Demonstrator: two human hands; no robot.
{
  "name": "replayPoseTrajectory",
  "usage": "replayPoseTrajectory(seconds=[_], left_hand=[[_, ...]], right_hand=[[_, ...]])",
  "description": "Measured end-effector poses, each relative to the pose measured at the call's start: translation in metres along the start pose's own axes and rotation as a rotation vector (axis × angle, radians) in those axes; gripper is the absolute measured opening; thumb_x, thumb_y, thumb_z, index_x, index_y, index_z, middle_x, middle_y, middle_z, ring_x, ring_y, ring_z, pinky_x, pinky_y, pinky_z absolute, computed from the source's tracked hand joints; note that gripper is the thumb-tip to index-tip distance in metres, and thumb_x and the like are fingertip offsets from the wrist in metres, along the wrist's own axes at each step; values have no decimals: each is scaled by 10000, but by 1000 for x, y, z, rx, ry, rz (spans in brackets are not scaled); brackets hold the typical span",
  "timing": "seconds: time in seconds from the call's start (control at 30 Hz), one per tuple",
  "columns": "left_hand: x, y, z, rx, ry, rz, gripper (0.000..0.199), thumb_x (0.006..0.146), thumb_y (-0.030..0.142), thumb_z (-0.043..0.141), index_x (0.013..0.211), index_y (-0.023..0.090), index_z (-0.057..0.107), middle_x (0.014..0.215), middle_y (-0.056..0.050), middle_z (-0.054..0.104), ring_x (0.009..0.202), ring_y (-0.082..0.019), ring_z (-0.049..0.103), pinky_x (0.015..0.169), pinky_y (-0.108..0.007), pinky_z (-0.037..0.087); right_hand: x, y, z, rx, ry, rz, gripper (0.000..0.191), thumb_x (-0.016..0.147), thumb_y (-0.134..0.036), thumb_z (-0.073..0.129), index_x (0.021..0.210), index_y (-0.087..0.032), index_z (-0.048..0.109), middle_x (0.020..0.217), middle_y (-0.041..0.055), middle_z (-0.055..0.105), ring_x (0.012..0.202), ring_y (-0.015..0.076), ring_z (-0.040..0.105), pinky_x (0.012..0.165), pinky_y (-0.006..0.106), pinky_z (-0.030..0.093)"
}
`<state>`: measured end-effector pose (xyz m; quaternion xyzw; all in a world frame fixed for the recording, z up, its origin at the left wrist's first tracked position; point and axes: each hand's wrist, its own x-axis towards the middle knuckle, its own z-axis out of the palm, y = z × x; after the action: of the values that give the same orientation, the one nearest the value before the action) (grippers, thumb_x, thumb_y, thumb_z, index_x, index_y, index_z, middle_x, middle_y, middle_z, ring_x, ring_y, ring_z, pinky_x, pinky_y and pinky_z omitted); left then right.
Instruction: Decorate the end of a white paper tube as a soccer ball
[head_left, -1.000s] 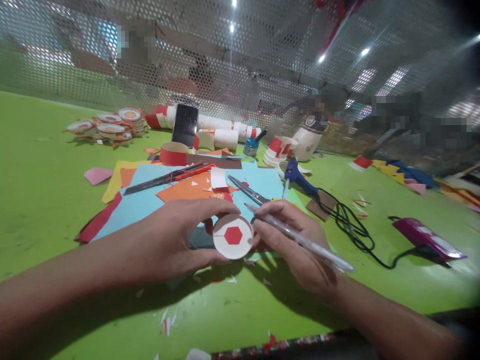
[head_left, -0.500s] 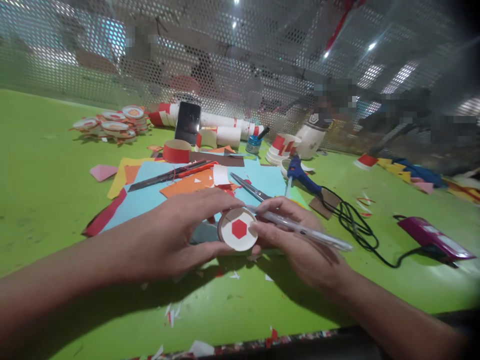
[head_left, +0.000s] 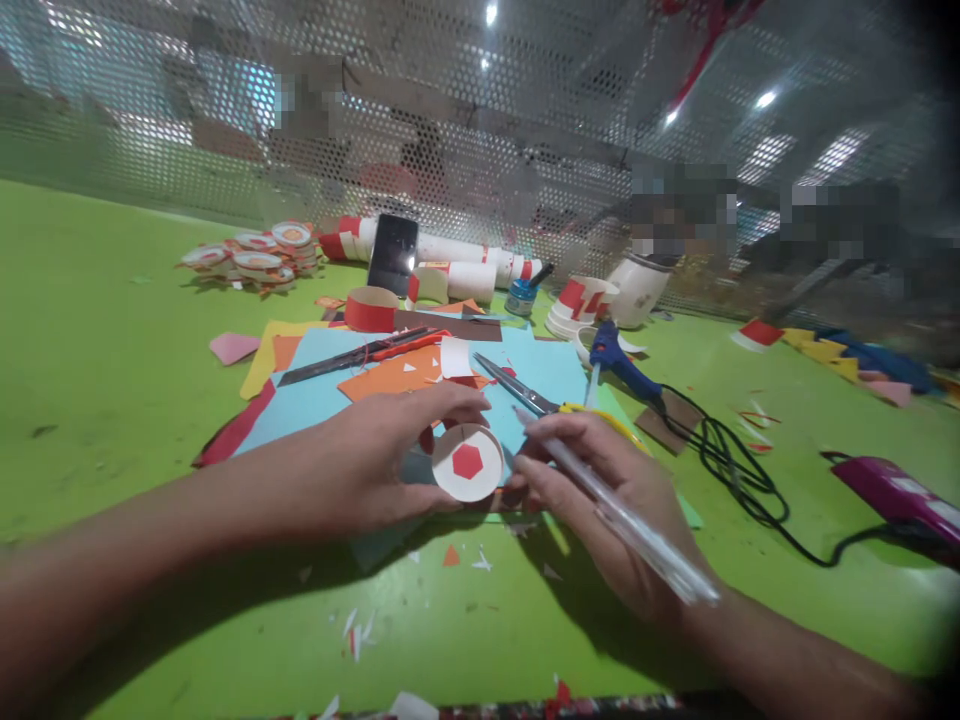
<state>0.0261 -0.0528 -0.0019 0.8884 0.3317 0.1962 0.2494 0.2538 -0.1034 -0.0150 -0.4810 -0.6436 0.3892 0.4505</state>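
A phone stands before a white tube, near a blue jar

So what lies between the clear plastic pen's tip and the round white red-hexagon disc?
Head view: only a gap between pen and disc, with light-blue paper behind.

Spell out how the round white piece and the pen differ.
Shape: the round white piece shows a circular face, while the pen is long and thin.
Look: the piece bears a red hexagon; the pen looks clear.
Pose: the piece's face is toward the camera, while the pen lies slanted.
Shared: both are held, the piece in the left hand, the pen in the right hand.
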Motion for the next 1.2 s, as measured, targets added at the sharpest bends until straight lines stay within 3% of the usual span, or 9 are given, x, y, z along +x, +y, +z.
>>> replayPoseTrajectory(seconds=[0.13,0.23,0.33,0.5,0.7,0.87,1.2], left_hand=[[4,3,-5,-38,-66,-41,424,788,306,679,1186,201,579,1108,-74,673,922,-214,639,791,-335,519],[5,3,-4,-29,-107,-57,435,754,264,708,1169,205,594,1084,-56,671,941,-213,620,794,-326,501],[5,0,0,-28,-138,-85,483,742,268,726,1199,206,582,1114,-53,658,961,-217,608,805,-328,489],[7,-5,3,-70,-161,-105,474,728,269,740,1174,201,596,1080,-42,665,932,-203,607,792,-310,479],[9,-3,2,-84,-165,-138,472,720,274,741,1164,207,596,1016,-31,664,856,-192,603,721,-287,467],[9,-3,2,-73,-165,-148,448,713,277,745,1135,216,608,954,-6,648,801,-174,586,675,-258,439],[11,-3,1,-101,-193,-183,468,702,278,764,1138,227,602,947,13,627,796,-157,568,660,-230,421]], right_hand=[[-1,-4,-7,-12,73,-66,131,923,-296,621,1041,-251,657,743,-10,690,632,121,661,579,221,552],[-5,-8,-9,14,-26,-118,208,961,-372,552,1090,-293,695,736,-7,696,693,134,667,635,242,565],[-7,-10,-8,-72,-114,-148,243,960,-437,528,996,-299,726,734,-9,703,672,128,653,592,226,544],[-4,-9,-3,-204,-168,-35,243,970,-386,509,833,-246,653,630,-35,651,587,111,613,528,202,505],[0,-10,3,-295,-122,-36,121,887,-342,625,824,-241,651,670,-35,642,606,109,599,562,207,499],[1,-9,8,-248,-154,21,102,873,-327,619,858,-230,647,640,-34,624,565,115,586,528,221,486],[0,-10,9,-267,-157,131,77,867,-279,610,814,-231,638,691,-25,649,635,129,605,600,236,504]])
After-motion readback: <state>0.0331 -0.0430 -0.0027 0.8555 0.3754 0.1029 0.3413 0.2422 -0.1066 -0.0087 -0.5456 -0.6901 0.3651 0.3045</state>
